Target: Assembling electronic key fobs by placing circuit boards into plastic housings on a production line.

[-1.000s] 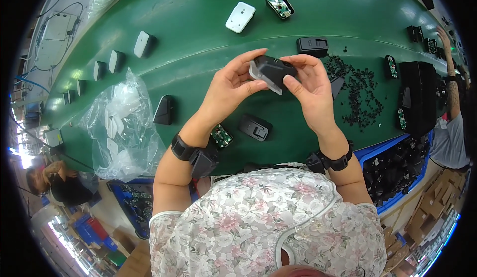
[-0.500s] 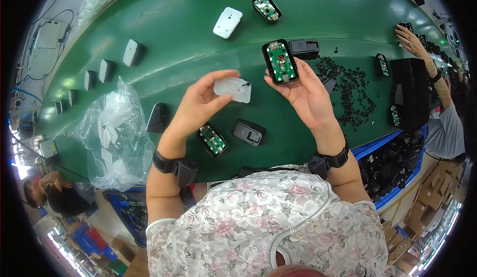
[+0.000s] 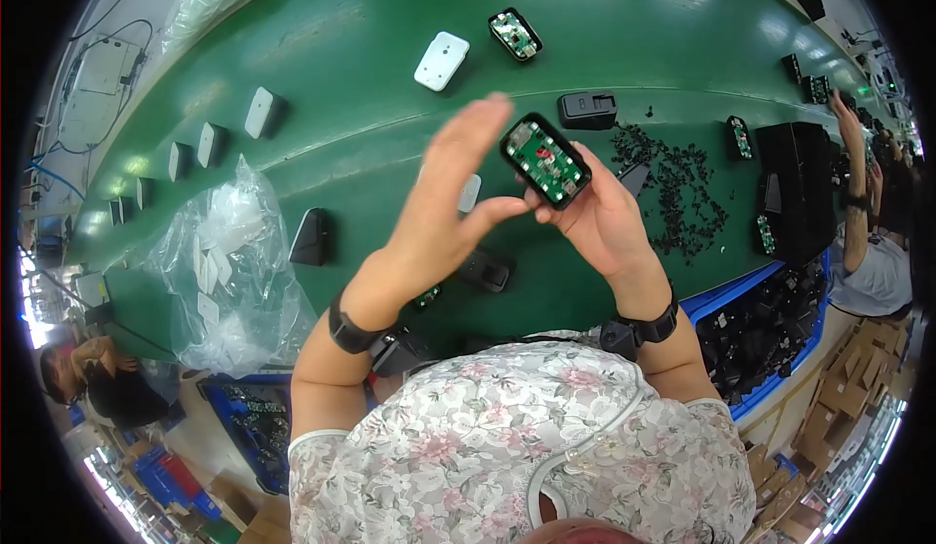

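My right hand [image 3: 604, 213] holds a black plastic case [image 3: 548, 161] whose open face shows a green circuit board with red wires. My left hand [image 3: 444, 203] is open, slightly blurred, with its thumb reaching to the near edge of that case. Behind the left hand, part of a white cover plate [image 3: 470, 193] shows between thumb and fingers; whether it touches the palm I cannot tell. Below the left hand, a closed black case [image 3: 485, 271] and another green board [image 3: 427, 297] are partly hidden. A black case with a slotted face [image 3: 588, 109] lies beyond my right hand.
Many small black parts [image 3: 682, 188] are scattered at right. A clear plastic bag [image 3: 229, 271] with white plates lies at left. Several white-faced cases [image 3: 261, 113] stand at the far left. A blue bin [image 3: 760, 330] holds black parts. A co-worker's hand [image 3: 846, 120] is at far right.
My left hand has moved right and opened its fingers beside the case; the white cover is now mostly hidden behind it. The case in my right hand has come nearer and tilted.
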`<state>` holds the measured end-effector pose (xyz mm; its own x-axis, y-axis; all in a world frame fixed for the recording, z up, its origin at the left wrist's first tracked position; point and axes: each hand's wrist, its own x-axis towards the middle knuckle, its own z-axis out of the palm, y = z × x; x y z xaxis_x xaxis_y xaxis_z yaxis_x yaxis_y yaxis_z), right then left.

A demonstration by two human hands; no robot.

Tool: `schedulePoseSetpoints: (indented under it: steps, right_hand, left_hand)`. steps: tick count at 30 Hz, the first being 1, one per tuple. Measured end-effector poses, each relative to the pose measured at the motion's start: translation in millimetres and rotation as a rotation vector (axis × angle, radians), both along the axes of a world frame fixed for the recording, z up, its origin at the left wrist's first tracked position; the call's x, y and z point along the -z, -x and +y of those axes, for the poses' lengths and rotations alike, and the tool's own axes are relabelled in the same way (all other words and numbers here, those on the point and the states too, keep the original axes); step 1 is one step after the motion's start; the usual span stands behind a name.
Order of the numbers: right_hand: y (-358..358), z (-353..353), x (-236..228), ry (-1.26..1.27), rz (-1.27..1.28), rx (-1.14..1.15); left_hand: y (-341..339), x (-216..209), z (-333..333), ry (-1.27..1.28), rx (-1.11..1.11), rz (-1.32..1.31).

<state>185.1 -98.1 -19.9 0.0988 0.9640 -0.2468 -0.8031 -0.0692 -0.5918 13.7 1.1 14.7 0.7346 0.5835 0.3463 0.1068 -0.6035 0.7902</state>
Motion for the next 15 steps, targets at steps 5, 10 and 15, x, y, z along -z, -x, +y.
schedulePoseSetpoints:
  steps: [5, 10, 15]
  right_hand:
    - [6, -5, -15, -0.043, -0.540, 0.187]
    - [6, -16, -34, -0.130, -1.406, 0.461]
    - [8, -16, -30, -0.098, -1.321, 0.461]
  left_hand:
    - [-16, 7, -5, 0.427, 0.129, -0.169]
    - [-25, 5, -16, 0.768, 0.095, -0.373]
    - [-26, 9, -14, 0.669, 0.101, -0.375]
